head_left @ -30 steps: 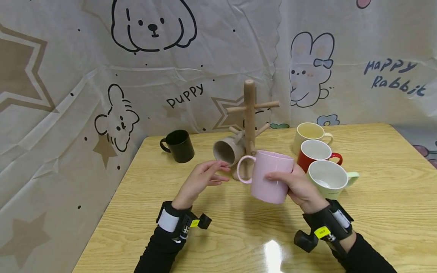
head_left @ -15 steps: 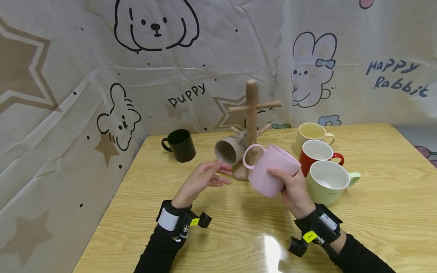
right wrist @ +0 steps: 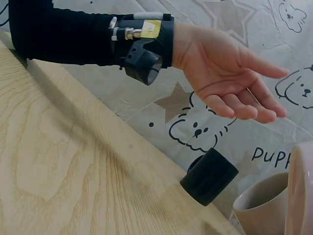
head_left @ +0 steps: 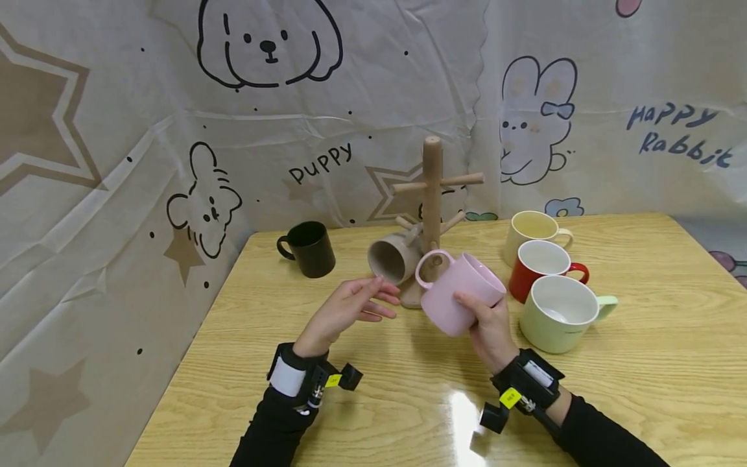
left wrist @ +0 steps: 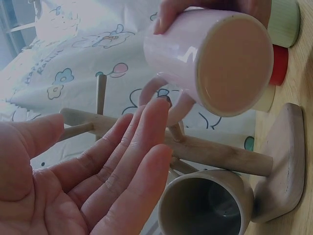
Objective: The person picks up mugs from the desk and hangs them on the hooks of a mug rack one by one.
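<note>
Your right hand (head_left: pixel 493 331) grips the pink mug (head_left: pixel 452 303) tilted, just in front of the wooden rack (head_left: pixel 432 201); your left hand (head_left: pixel 347 306) is empty, fingers extended. This looks like the lining-up step; next likely calls for easing the handle (left wrist: pixel 183 107) over a peg, which one is unclear.

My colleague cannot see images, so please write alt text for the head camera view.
A person's right hand holds a tilted pink mug in front of a wooden stand, where a beige mug hangs. The empty left hand is nearby. On the table, a black mug stands at left; a yellow mug, red mug and green mug at right.
</note>
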`<state>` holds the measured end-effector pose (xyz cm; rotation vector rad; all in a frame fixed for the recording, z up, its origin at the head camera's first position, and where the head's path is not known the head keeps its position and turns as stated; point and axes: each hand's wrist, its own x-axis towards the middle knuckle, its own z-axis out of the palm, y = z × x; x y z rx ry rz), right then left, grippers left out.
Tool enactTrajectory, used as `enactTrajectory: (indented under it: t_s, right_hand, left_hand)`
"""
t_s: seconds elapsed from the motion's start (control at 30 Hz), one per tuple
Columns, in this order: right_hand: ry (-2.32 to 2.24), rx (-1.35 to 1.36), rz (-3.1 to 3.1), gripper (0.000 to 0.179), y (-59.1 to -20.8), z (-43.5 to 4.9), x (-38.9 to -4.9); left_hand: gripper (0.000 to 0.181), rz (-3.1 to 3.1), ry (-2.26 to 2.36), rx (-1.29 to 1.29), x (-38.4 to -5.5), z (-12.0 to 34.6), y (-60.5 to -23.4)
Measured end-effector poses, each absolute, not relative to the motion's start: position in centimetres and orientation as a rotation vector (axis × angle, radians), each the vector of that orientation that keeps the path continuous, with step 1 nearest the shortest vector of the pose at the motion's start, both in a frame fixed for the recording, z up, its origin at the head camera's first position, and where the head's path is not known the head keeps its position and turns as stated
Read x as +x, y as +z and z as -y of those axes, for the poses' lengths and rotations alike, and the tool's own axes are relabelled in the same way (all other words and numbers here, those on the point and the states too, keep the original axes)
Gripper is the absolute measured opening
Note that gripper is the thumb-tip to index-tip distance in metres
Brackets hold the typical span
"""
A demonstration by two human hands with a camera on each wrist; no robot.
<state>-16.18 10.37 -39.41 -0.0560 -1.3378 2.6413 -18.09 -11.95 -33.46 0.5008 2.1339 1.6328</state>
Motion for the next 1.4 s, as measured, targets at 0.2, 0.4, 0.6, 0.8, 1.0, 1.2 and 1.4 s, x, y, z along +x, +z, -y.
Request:
enactTrajectory:
  t_s: [0.2, 0.4, 0.6, 0.8, 1.0, 1.2, 1.4]
  right_hand:
    - [2.666, -0.08, 1.311, 0.041, -40.0, -10.2, -16.6]
    - [2.665, -0.083, 1.337, 0.041, -40.6, -10.0, -16.8]
    - [2.694, -0.068, 1.345, 0.045, -41.3, -10.0, -16.9]
    - [2.711, -0.046, 1.406, 0.056, -41.8, -10.1, -17.0]
    - [2.723, -0.102, 1.434, 0.061, -42.1, -10.0, -17.3]
    - [2.737, -0.149, 1.478, 0.063, -42.2, -10.1, -17.6]
    - [2.735, -0.143, 1.492, 0.065, -42.6, -10.0, -18.2]
  left_hand:
    - [0.05, -2.128, 1.626, 0.514, -18.0, 11.9, -33.4]
    - [0.048, -2.125, 1.633, 0.521, -18.0, 12.0, -33.4]
    - [0.05, -2.137, 1.614, 0.524, -18.0, 11.9, -33.5]
    - [0.051, -2.14, 1.609, 0.525, -18.0, 11.8, -33.5]
    - [0.051, -2.135, 1.613, 0.534, -17.9, 11.8, -33.4]
    - [0.052, -2.135, 1.61, 0.532, -17.8, 11.8, -33.4]
    - [0.05, -2.138, 1.606, 0.533, -17.9, 11.8, -33.4]
